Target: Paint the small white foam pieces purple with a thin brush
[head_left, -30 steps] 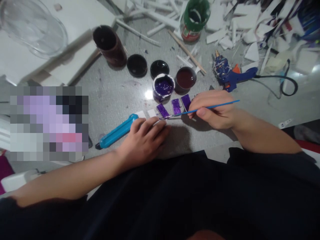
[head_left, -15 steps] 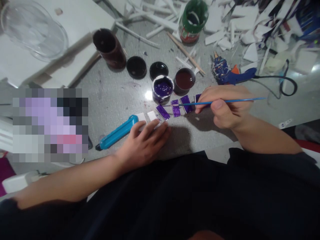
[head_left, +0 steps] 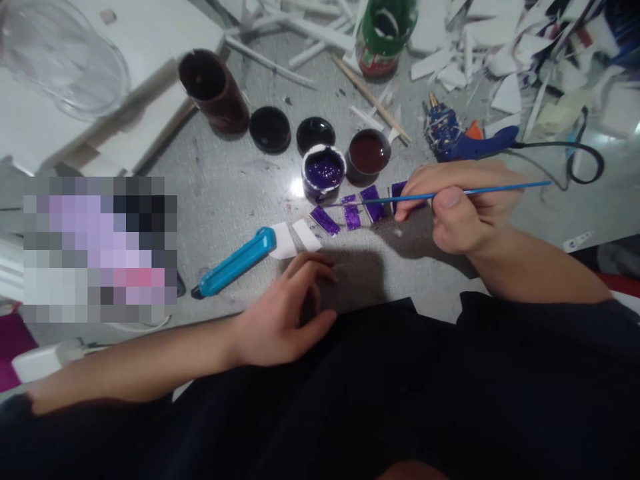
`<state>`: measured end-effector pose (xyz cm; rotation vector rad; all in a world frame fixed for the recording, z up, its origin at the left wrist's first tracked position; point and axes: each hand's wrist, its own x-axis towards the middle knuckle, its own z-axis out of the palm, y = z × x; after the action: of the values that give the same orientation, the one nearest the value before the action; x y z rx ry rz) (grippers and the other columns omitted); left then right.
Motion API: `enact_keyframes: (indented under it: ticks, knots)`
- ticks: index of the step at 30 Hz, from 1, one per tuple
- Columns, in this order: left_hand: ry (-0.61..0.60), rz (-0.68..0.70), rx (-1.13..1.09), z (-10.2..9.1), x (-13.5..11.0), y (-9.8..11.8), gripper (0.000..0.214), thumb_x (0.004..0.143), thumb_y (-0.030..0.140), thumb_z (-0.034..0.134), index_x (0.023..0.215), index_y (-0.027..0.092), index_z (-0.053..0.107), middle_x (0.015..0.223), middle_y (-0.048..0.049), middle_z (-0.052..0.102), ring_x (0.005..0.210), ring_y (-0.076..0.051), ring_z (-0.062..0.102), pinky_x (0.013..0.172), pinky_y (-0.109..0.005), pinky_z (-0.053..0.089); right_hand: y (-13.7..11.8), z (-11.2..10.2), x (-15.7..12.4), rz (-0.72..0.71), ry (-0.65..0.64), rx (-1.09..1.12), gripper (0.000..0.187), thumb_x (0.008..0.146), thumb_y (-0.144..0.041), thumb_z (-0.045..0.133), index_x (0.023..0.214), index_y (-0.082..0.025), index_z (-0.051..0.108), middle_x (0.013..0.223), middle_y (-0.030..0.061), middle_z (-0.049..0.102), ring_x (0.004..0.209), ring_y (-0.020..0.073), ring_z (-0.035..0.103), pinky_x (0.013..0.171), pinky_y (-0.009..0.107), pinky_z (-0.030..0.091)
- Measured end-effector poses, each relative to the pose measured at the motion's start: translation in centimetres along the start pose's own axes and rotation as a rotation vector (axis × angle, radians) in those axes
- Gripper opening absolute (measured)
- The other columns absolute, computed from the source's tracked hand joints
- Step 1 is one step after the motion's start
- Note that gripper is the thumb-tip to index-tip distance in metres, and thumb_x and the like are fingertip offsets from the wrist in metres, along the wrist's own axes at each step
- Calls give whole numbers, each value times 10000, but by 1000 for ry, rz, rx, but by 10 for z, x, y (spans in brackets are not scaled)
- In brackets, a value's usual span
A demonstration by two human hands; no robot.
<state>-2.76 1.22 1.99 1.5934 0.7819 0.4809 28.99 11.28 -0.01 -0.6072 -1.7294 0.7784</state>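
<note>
My right hand (head_left: 457, 207) pinches a thin blue paintbrush (head_left: 500, 189), whose tip reaches left toward the open pot of purple paint (head_left: 324, 172). Several small purple-painted foam pieces (head_left: 353, 215) lie in a row under the brush. Two white unpainted pieces (head_left: 295, 238) lie to their left. My left hand (head_left: 283, 313) rests near the table's front edge, below the white pieces, fingers loosely curled and holding nothing. A teal utility knife (head_left: 235, 262) lies just left of it.
A pot of brown paint (head_left: 369, 153), two black lids (head_left: 293, 131) and a dark cylinder (head_left: 213, 90) stand behind the purple pot. A blue glue gun (head_left: 463, 140) with its cord lies at the right. White foam scraps (head_left: 480, 47) and a green-lidded jar (head_left: 385, 33) fill the back.
My left hand has let go of the white pieces and drawn back toward the table edge. My right hand has shifted right and up, bringing the brush tip off the pieces toward the purple pot.
</note>
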Motion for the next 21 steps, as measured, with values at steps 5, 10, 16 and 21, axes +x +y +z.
enact_keyframes:
  ticks: [5, 10, 16, 21]
  knots:
    - [-25, -218, -193, 0, -4, 10, 299, 1103, 270, 757, 1351, 242, 591, 1689, -218, 634, 822, -108, 779, 644, -267, 639, -1, -3, -3, 34, -33, -8, 302, 1157, -309, 683, 1017, -198, 927, 765, 39, 842, 600, 136, 773, 559, 232, 597]
    - [-42, -230, -236, -2, 1, 6, 303, 1067, 264, 794, 1276, 235, 577, 1650, -227, 675, 713, -67, 729, 543, -230, 537, -5, 2, 1, 52, 5, -3, 312, 1145, -361, 737, 941, -218, 926, 713, 34, 825, 551, 143, 758, 518, 238, 578]
    - [-45, -181, -163, 0, -1, 3, 272, 1034, 272, 832, 1199, 238, 618, 1325, -109, 794, 661, -80, 656, 569, -256, 503, -6, -1, -1, 49, -32, -42, 310, 1151, -344, 707, 983, -211, 931, 743, 45, 842, 573, 151, 777, 521, 242, 603]
    - [180, 5, -500, -2, 9, -10, 390, 954, 159, 882, 949, 269, 508, 941, 42, 596, 763, -114, 541, 678, -254, 497, -7, 0, 1, 34, -26, -24, 294, 1144, -302, 711, 969, -197, 922, 731, 42, 827, 569, 135, 770, 527, 222, 590]
